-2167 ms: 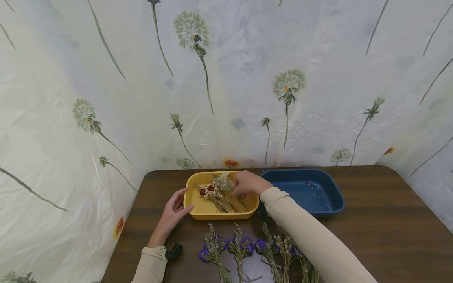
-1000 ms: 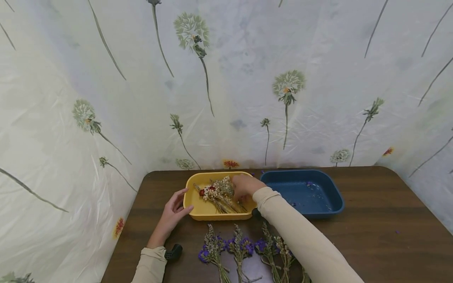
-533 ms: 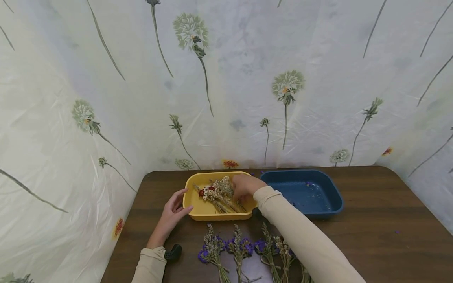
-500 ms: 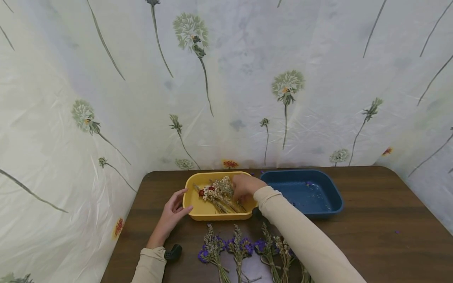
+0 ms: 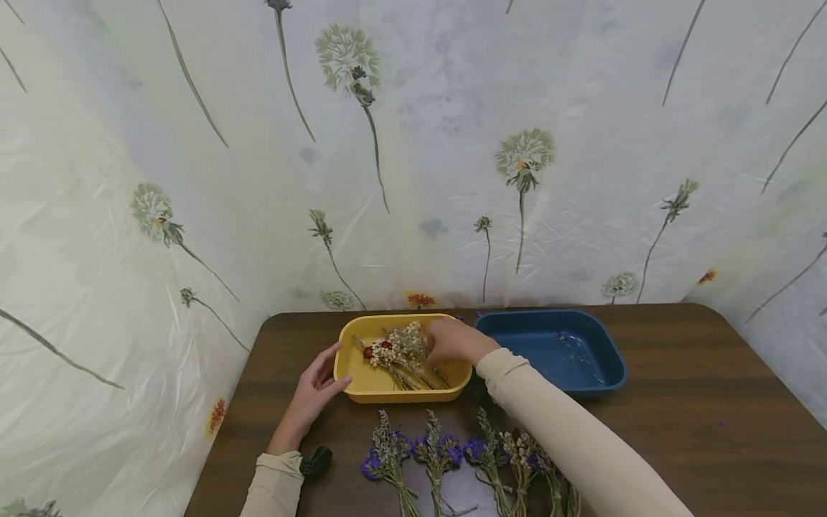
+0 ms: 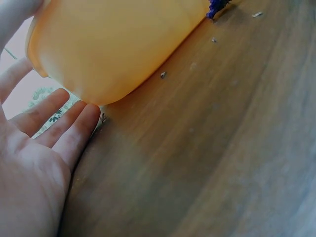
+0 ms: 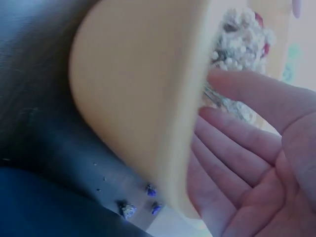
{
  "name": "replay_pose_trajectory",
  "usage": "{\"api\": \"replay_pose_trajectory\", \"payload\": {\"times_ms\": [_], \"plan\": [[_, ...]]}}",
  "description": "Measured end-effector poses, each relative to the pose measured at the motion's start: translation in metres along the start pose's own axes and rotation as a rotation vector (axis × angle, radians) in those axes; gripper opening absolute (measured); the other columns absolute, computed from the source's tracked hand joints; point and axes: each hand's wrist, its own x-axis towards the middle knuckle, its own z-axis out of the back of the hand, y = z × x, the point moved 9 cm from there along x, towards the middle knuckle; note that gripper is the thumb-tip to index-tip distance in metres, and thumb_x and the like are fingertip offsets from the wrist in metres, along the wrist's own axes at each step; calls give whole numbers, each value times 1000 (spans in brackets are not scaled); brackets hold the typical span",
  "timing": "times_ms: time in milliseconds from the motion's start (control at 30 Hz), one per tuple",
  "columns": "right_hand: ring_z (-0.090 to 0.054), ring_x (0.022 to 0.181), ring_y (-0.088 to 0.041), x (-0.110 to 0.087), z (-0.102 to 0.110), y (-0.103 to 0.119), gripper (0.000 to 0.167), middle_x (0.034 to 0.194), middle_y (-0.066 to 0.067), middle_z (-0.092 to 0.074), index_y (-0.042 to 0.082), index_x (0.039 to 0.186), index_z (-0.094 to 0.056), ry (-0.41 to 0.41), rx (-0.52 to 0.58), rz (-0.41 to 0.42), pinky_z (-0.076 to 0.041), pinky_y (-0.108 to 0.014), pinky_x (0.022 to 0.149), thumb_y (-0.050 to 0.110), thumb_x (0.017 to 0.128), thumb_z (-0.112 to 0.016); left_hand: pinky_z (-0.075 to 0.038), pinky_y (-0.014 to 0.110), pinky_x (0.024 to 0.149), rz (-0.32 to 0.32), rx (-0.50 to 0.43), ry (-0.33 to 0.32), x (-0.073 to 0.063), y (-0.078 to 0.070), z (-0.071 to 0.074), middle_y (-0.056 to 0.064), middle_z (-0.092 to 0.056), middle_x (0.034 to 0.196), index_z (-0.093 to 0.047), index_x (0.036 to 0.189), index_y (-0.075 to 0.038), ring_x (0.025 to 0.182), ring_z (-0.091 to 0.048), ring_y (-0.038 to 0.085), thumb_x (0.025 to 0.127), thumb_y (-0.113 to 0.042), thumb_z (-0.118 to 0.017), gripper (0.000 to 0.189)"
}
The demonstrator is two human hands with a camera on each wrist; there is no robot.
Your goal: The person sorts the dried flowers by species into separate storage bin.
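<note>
Both hands are at a yellow tray [image 5: 381, 396] holding dried flower bunches [image 5: 395, 352] with cream and dark red heads and straw-coloured stems. My left hand [image 5: 314, 384] touches the tray's left end, its thumb by the front corner. In the left wrist view, the left hand's fingers [image 6: 76, 131] lie nearly straight against the tray's outer wall. My right hand [image 5: 452, 339] reaches over the tray's right end. In the right wrist view its fingers [image 7: 232, 158] extend inside the wall, thumb apart, beside the cream flowers [image 7: 242, 42]. Its fingertips are partly hidden by the rim.
A blue tray [image 5: 610, 384] with small flower scraps stands right of the yellow one. Several tied bunches with purple flowers [image 5: 388, 452] lie in a row in front, some partly behind the right sleeve [image 5: 575, 431]. A patterned curtain [image 5: 439, 179] hangs behind the table [image 5: 698, 402].
The cream bunch under my right hand lies lower in the yellow tray than about two seconds ago. Since half a second ago, the right hand has shifted slightly right. My left hand stays put.
</note>
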Motion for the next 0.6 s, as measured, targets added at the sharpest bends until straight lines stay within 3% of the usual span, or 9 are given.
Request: {"api": "replay_pose_trajectory", "payload": {"times_ms": [67,133,167,233,400,600], "plan": [[-42,50,-10,-4,3,1,34,54,8,-47,13,60,-63,-39,-25,14,-40,-28,51,18,87,-83,-49,13,102,-13,-13,11,-1,-1,-1,11,-31,169,-33,162,-21,152,-37,36,100,-16,-70,73],[-59,65,-13,-10,6,0,14,74,4,-67,9,83,-76,-80,-32,14,-53,-32,63,21,88,-82,-49,14,103,-18,-26,17,-1,-1,-1,10,-31,170,-32,163,-25,153,-36,35,100,-16,-70,74],[-67,77,-15,-13,9,0,15,88,1,-74,8,97,-79,-108,-39,19,-58,-36,72,21,89,-81,-49,15,103,-20,-28,17,-1,-2,-1,11,-31,169,-32,163,-25,153,-36,36,100,-16,-70,74],[-73,102,-21,-19,14,-2,32,116,-7,-77,9,120,-76,-165,-41,29,-60,-43,91,22,92,-79,-49,15,103,-19,-30,17,-2,-1,0,11,-32,169,-32,163,-26,153,-36,36,100,-16,-69,73],[-72,110,-24,-42,39,-14,36,124,-9,-74,10,128,-71,-301,37,76,-57,-46,96,26,97,-74,-50,16,102,-15,-39,4,-2,-1,1,14,-36,166,-35,161,-25,153,-37,36,100,-15,-69,71],[-67,123,-33,-80,74,-60,41,134,-14,-69,12,134,-67,-461,230,76,-56,-50,101,32,99,-72,-51,16,102,-11,-47,-2,-2,-2,2,12,-37,166,-37,160,-25,152,-39,35,100,-12,-68,69]]}}
